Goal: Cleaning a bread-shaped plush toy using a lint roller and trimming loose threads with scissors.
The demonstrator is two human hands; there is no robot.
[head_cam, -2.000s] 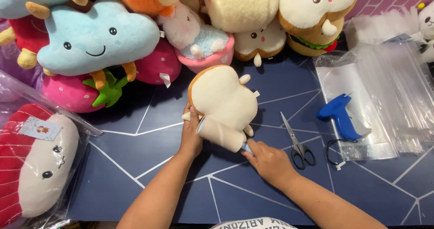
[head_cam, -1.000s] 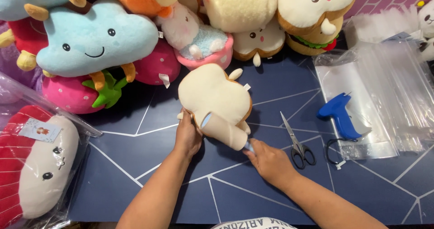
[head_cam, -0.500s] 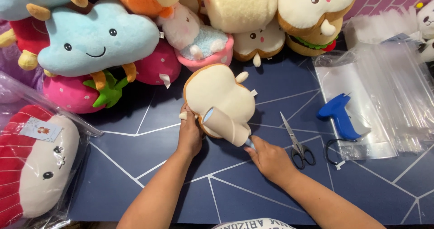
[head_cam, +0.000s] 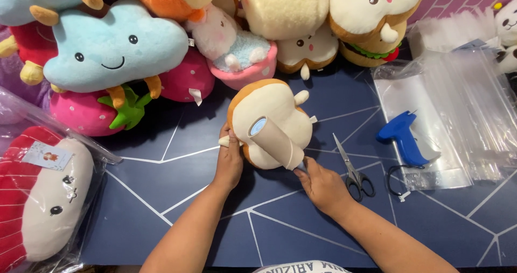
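My left hand [head_cam: 229, 162] braces the bread-shaped plush [head_cam: 269, 119] by its left edge, fingers closed on the fabric, while my right hand [head_cam: 323, 186] grips the handle of a lint roller [head_cam: 274, 142] laid across its pale back. The toy lies in the middle of the table [head_cam: 161, 197], just below the heap of other plush toys [head_cam: 118, 47]. Judging by the roller's position, the back is partly rolled, the brown crust rim not yet. The cream pile looks clean and fluffy.

Soft matt plush on toast toy [head_cam: 269, 111]; smooth paper on lint roller [head_cam: 274, 141]; glossy clear plastic bags [head_cam: 474, 111] at right worktop edge; shiny metal scissors [head_cam: 350, 168]; glossy blue plastic tagging gun [head_cam: 401, 138].
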